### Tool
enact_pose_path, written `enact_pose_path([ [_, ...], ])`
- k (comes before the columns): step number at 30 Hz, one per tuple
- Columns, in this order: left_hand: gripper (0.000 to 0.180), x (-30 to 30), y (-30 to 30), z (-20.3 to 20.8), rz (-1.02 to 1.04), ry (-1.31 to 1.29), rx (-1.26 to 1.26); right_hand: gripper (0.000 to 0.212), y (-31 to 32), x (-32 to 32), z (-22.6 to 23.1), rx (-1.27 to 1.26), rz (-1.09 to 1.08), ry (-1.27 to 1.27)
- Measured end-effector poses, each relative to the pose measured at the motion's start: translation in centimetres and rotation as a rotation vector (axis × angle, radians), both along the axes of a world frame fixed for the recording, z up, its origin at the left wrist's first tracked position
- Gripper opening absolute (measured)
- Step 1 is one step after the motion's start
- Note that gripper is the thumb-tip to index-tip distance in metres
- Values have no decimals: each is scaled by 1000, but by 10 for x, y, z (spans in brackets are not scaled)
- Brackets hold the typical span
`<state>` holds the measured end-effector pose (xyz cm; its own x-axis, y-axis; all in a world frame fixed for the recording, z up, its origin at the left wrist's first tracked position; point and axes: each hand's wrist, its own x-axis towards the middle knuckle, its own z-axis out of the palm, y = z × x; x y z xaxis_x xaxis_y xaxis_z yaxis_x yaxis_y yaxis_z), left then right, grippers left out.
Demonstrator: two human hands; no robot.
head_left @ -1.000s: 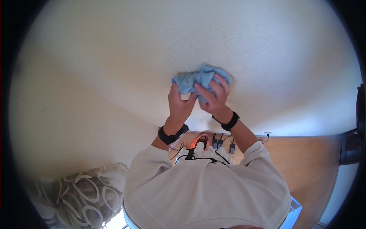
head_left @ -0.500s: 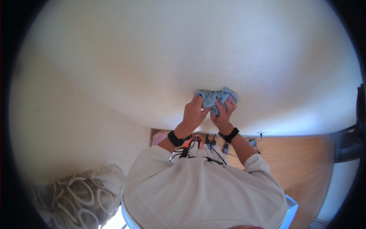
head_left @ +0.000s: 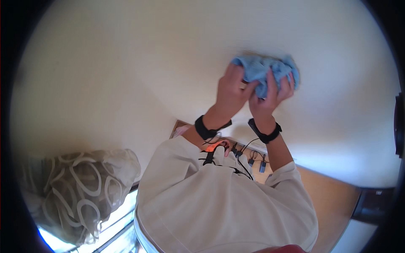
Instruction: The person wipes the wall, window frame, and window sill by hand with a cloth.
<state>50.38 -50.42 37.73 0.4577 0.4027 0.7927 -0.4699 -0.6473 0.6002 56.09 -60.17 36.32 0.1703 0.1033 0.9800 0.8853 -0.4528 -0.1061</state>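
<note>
A crumpled blue cloth is pressed up against the pale wall. My left hand grips its left side, the fingertips hidden in the folds. On the right part of the cloth, my right hand has its fingers bent around the fabric. Both hands are close together, thumbs near each other under the cloth. Each wrist carries a black band, the left band and the right band.
A patterned curtain with pale rings is bunched at the lower left, beside a bright window. Below my arms lie black plugs and cables on a wooden surface. Dark furniture stands at the right.
Both hands and the blue cloth have moved up and to the right in the view, and look larger. The view itself has tilted. My grip on the cloth stays the same.
</note>
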Motion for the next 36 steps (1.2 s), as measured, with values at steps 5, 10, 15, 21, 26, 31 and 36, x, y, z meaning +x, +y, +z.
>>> enact_pose_path([
  [5,39,-11,17,-39,-79,234,-18,43,-3,1,-59,-127,-23,-1],
  [10,39,-37,47,-95,-31,429,-58,45,19,-22,-121,-297,-40,78],
  [15,37,-85,98,-133,86,552,-168,56,70,-51,-145,-481,253,251],
  [21,30,-166,157,-118,489,258,-301,70,178,-100,-126,-474,762,381],
  [26,27,-248,201,-99,965,124,-210,70,282,-173,-97,-427,1121,242],
  [31,36,-298,225,-86,1200,-30,-266,70,356,-240,-73,-348,1373,125],
  [36,39,-300,248,-54,1168,-204,-356,72,399,-263,-50,-275,1447,20],
])
